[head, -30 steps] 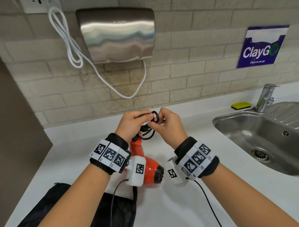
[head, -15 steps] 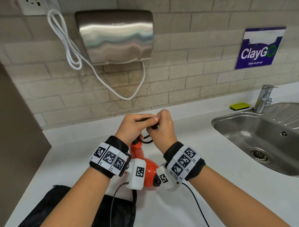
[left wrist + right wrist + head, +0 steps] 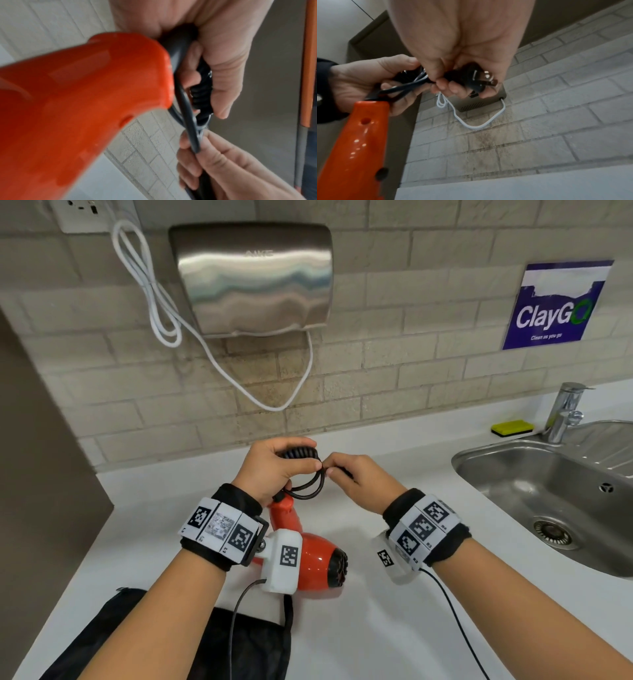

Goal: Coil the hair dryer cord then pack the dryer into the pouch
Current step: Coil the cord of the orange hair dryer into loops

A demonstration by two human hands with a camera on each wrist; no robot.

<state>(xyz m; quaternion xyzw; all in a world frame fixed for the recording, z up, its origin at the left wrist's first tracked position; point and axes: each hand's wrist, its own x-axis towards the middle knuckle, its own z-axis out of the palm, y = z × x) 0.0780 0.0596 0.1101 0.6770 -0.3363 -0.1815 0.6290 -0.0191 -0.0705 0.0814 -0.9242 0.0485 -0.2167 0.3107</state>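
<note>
The orange hair dryer [image 3: 310, 563] sits low over the white counter, its handle [image 3: 284, 513] pointing up toward my left hand [image 3: 274, 463]. That hand grips a bundle of black cord loops [image 3: 301, 455], with two loops hanging below the fist. My right hand [image 3: 352, 477], just to the right, pinches the cord's end. In the right wrist view its fingers curl round the black plug [image 3: 479, 81] with metal prongs. The left wrist view shows the handle [image 3: 77, 108] and the cord [image 3: 188, 108] running between both hands. The black pouch [image 3: 246, 642] lies flat at the near left.
A steel sink [image 3: 513, 460] with a faucet [image 3: 565, 412] and a yellow sponge [image 3: 512, 428] is on the right. A steel hand dryer [image 3: 253, 278] with a white cable [image 3: 161, 313] hangs on the brick wall. A brown panel [image 3: 41, 474] borders the counter's left.
My hands were pressed together on the cord; now the right hand has drawn a little to the right with the plug end. The left hand keeps the coil.
</note>
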